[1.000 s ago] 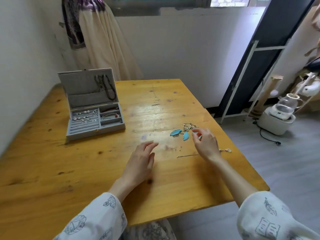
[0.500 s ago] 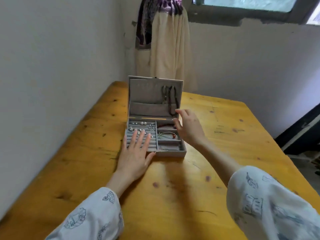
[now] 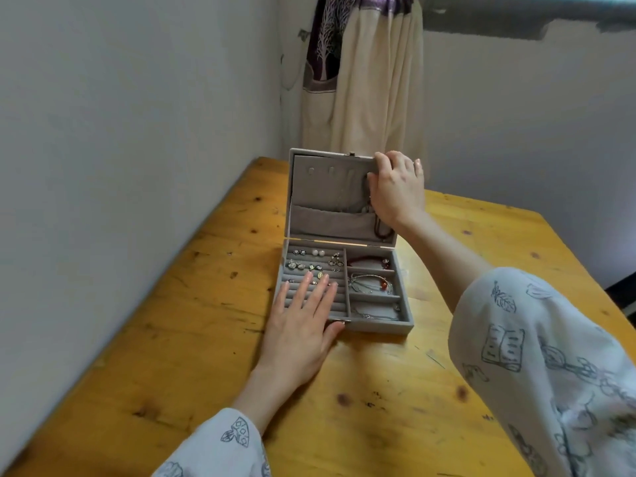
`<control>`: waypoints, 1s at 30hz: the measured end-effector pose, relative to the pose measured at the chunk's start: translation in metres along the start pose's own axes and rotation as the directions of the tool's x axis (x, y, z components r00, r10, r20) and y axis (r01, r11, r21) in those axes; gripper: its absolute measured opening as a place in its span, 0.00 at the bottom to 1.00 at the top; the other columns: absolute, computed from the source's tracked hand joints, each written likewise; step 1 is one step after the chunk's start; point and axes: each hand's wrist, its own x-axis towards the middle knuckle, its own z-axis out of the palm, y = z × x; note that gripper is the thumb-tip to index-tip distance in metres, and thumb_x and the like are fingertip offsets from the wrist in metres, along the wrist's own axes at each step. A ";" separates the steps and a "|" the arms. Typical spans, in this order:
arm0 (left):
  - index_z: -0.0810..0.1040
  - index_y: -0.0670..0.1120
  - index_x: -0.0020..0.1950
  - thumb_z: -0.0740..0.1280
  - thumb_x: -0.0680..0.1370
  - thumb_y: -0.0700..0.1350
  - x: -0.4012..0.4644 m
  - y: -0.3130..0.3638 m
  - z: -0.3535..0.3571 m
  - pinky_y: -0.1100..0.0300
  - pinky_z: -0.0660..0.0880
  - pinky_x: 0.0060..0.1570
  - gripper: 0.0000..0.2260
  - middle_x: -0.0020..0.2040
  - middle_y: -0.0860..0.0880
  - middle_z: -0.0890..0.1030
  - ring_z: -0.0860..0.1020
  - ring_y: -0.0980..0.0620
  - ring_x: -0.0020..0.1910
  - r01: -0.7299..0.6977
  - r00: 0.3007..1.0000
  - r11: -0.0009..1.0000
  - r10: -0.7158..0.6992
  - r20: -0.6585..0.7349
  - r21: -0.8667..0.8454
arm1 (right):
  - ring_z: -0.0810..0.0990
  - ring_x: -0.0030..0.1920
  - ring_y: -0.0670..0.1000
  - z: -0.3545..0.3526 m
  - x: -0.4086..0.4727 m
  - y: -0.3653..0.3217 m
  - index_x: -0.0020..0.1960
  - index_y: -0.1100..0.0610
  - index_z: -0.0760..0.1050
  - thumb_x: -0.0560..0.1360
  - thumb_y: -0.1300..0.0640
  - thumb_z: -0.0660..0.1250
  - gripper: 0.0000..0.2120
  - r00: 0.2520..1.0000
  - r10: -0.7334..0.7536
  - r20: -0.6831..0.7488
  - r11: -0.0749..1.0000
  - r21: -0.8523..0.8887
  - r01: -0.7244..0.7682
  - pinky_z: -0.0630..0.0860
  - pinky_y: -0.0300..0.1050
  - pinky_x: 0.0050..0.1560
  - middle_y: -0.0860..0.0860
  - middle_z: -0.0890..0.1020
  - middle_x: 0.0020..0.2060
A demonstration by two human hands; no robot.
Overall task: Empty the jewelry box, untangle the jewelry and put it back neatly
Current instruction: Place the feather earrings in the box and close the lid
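A grey jewelry box (image 3: pixel 378 327) stands open on the wooden table (image 3: pixel 395 390), its lid (image 3: pixel 323 187) upright. Earrings and rings (image 3: pixel 318 265) sit in the left ring rows. Bracelets (image 3: pixel 371 282) lie in the right compartments, and a dark bead necklace (image 3: pixel 382 232) hangs inside the lid. My left hand (image 3: pixel 303 325) lies flat with straight fingers over the box's front left corner. My right hand (image 3: pixel 395 187) grips the lid's top right corner, fingers curled over its edge.
A grey wall (image 3: pixel 120 166) runs along the table's left edge. Cream and purple cloth (image 3: pixel 364 74) hangs behind the box. The table's right edge (image 3: pixel 585 270) drops to the floor.
My view swung from the blue feather earrings to the box. My right hand rose from the right compartments to the lid's top corner. My left hand stayed flat on the box front.
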 end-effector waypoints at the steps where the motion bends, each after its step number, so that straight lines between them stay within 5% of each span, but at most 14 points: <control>1: 0.61 0.47 0.73 0.42 0.77 0.61 0.000 0.001 -0.003 0.45 0.51 0.72 0.30 0.73 0.49 0.63 0.59 0.48 0.73 -0.002 1.000 1.000 0.002 0.014 0.003 | 0.65 0.67 0.59 -0.004 -0.003 0.000 0.65 0.60 0.68 0.79 0.55 0.55 0.17 1.000 -0.003 -0.025 1.000 0.003 0.003 0.51 0.56 0.72 0.58 0.70 0.64; 3: 0.46 0.48 0.75 0.34 0.74 0.62 -0.001 0.001 -0.005 0.48 0.38 0.72 0.33 0.76 0.50 0.47 0.43 0.49 0.75 -0.013 1.000 1.000 0.013 0.023 0.000 | 0.70 0.61 0.62 -0.014 -0.012 0.000 0.59 0.61 0.73 0.78 0.56 0.58 0.14 0.993 -0.026 -0.114 1.000 0.009 0.027 0.60 0.57 0.67 0.60 0.74 0.59; 5: 0.43 0.48 0.75 0.37 0.74 0.63 -0.005 0.002 -0.006 0.49 0.37 0.72 0.33 0.76 0.48 0.42 0.38 0.49 0.74 0.011 0.999 0.996 -0.016 -0.052 -0.092 | 0.75 0.52 0.63 -0.027 -0.026 0.000 0.50 0.62 0.76 0.76 0.58 0.59 0.10 0.972 -0.069 -0.226 0.997 0.004 0.071 0.69 0.56 0.56 0.60 0.78 0.50; 9: 0.49 0.48 0.75 0.64 0.75 0.53 -0.016 0.006 -0.019 0.47 0.51 0.72 0.34 0.75 0.46 0.49 0.47 0.46 0.75 0.053 0.935 0.899 -0.197 -0.294 -0.435 | 0.77 0.42 0.59 -0.050 -0.073 0.000 0.43 0.60 0.75 0.73 0.59 0.64 0.04 0.932 -0.164 -0.324 0.986 -0.013 0.169 0.72 0.50 0.43 0.57 0.79 0.42; 12: 0.50 0.48 0.74 0.70 0.73 0.47 -0.027 0.005 -0.035 0.51 0.55 0.71 0.37 0.75 0.44 0.52 0.51 0.47 0.74 0.057 0.847 0.842 -0.326 -0.420 -0.537 | 0.77 0.43 0.57 -0.049 -0.119 0.003 0.46 0.58 0.76 0.71 0.58 0.69 0.06 0.926 -0.250 -0.284 0.968 -0.045 0.247 0.72 0.49 0.43 0.55 0.79 0.43; 15: 0.43 0.51 0.75 0.67 0.74 0.49 -0.035 0.004 -0.038 0.52 0.51 0.72 0.39 0.76 0.45 0.47 0.46 0.48 0.75 0.041 0.901 0.883 -0.236 -0.365 -0.468 | 0.73 0.45 0.55 -0.034 -0.160 0.004 0.51 0.57 0.76 0.67 0.57 0.73 0.13 0.927 -0.282 -0.246 0.959 -0.099 0.266 0.71 0.49 0.44 0.55 0.78 0.43; 18: 0.37 0.49 0.74 0.62 0.77 0.51 -0.041 0.003 -0.032 0.50 0.45 0.74 0.37 0.76 0.49 0.41 0.39 0.50 0.75 0.044 0.971 0.939 -0.121 -0.207 -0.341 | 0.67 0.43 0.52 -0.015 -0.189 0.003 0.45 0.53 0.76 0.65 0.57 0.74 0.10 0.945 -0.258 -0.202 0.965 -0.103 0.241 0.64 0.45 0.45 0.52 0.76 0.40; 24: 0.41 0.48 0.75 0.52 0.81 0.53 -0.052 -0.002 -0.025 0.56 0.33 0.69 0.28 0.77 0.50 0.41 0.34 0.55 0.72 0.064 0.997 0.978 -0.073 -0.038 -0.197 | 0.72 0.46 0.53 0.001 -0.210 -0.001 0.45 0.52 0.76 0.64 0.63 0.73 0.13 0.979 -0.163 -0.119 0.986 -0.049 0.158 0.63 0.45 0.48 0.51 0.78 0.44; 27: 0.50 0.47 0.76 0.52 0.81 0.51 -0.052 -0.002 -0.023 0.53 0.35 0.70 0.25 0.77 0.49 0.50 0.41 0.52 0.75 0.046 0.996 0.980 -0.060 -0.067 -0.193 | 0.79 0.51 0.55 -0.001 -0.218 0.000 0.53 0.54 0.76 0.69 0.61 0.66 0.13 0.981 -0.171 -0.093 0.985 -0.013 0.171 0.65 0.46 0.55 0.52 0.80 0.51; 30: 0.70 0.46 0.67 0.51 0.79 0.53 -0.038 0.004 -0.027 0.48 0.46 0.72 0.21 0.65 0.44 0.72 0.66 0.45 0.69 0.081 0.967 0.960 -0.142 -0.214 -0.269 | 0.77 0.61 0.55 0.000 -0.228 -0.002 0.61 0.57 0.75 0.75 0.57 0.57 0.17 0.991 -0.131 -0.040 0.991 0.033 0.132 0.69 0.51 0.65 0.55 0.79 0.59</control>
